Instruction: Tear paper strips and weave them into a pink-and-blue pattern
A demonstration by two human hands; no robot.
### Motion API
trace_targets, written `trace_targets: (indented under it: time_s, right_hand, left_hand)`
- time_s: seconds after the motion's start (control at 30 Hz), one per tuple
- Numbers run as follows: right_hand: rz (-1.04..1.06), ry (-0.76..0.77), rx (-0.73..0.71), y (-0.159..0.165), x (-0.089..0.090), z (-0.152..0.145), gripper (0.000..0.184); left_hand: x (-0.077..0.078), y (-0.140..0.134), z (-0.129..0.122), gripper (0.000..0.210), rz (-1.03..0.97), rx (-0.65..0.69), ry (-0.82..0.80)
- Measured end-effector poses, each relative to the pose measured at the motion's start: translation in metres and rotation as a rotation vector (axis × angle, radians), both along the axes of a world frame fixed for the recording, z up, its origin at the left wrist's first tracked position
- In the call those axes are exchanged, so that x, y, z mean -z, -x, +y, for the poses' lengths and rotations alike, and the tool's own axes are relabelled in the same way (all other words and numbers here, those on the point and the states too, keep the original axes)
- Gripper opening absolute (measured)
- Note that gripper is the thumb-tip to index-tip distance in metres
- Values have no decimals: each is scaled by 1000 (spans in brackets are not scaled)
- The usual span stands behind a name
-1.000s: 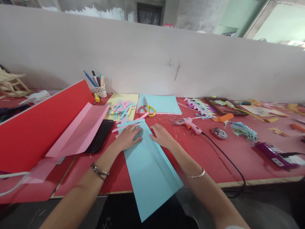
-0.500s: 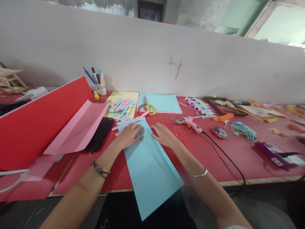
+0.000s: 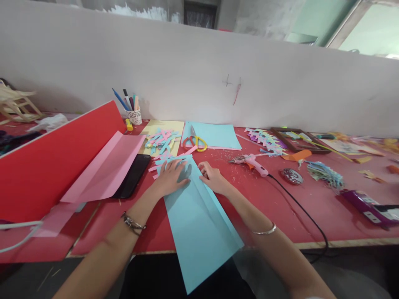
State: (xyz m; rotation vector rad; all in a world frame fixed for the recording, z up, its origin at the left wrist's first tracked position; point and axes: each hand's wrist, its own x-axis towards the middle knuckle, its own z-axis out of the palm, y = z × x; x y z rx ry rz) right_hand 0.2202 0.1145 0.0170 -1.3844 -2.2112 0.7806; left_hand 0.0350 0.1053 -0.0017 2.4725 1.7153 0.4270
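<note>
A long light-blue sheet of paper [image 3: 199,232] lies slantwise on the red table, its near corner hanging past the front edge. A narrow fold runs along its right side. My left hand [image 3: 171,176] rests flat on the upper part of the sheet with fingers spread. At the upper right edge, my right hand [image 3: 214,177] has its fingers curled in and closed on the folded border. Beside the far end of the sheet are pink and blue paper strips [image 3: 162,141]. Scissors [image 3: 195,140] with red and yellow handles lie beyond both hands.
A pink glue gun [image 3: 251,162] with a black cable lies to the right, near a round tin-like object [image 3: 292,176] and a purple power strip [image 3: 370,207]. Leftward are a black phone [image 3: 133,176], pink paper [image 3: 106,174], a red board [image 3: 62,166] and a pen cup [image 3: 135,116].
My right hand's fingers have curled in more at the paper's edge. My left hand stays on the sheet. The whole view has shifted slightly.
</note>
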Motion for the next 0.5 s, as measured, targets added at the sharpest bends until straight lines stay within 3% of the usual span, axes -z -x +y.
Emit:
trace_targets:
  time_s: [0.37, 0.5]
  right_hand:
    - [190, 85, 17, 2, -3, -2, 14]
    - [262, 116, -27, 3, -14, -6, 12]
  left_hand:
    - [-7, 5, 1, 53, -109, -25, 26]
    - [-24, 7, 15, 58, -385, -100, 87]
